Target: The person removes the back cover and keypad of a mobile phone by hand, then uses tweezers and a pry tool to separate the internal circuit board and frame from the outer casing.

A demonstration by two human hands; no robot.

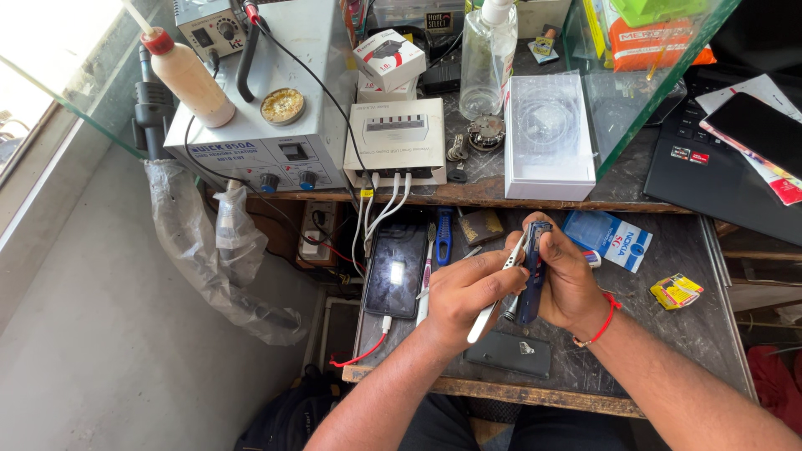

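Bottles stand on the shelf above the bench (718, 334): a clear pump bottle (487, 63) whose fill I cannot make out, and a tan squeeze bottle (189, 77) atop the grey rework station (276, 125). My right hand (572, 280) is curled shut around a small dark blue phone (532, 271), held upright over the bench. My left hand (459, 292) pinches white tweezers (499, 292), their tip touching the phone.

Scuffed workbench (668, 334): smartphone (395, 269), perhaps wrappers (677, 291)

I see dark blue glossy plastic phone (531, 280); against it, smooth white tweezers (493, 302). Under phone, scuffed matt dark worktop (668, 351), worn wooden edge. Left of phone, glossy glass-faced smartphone (396, 271).
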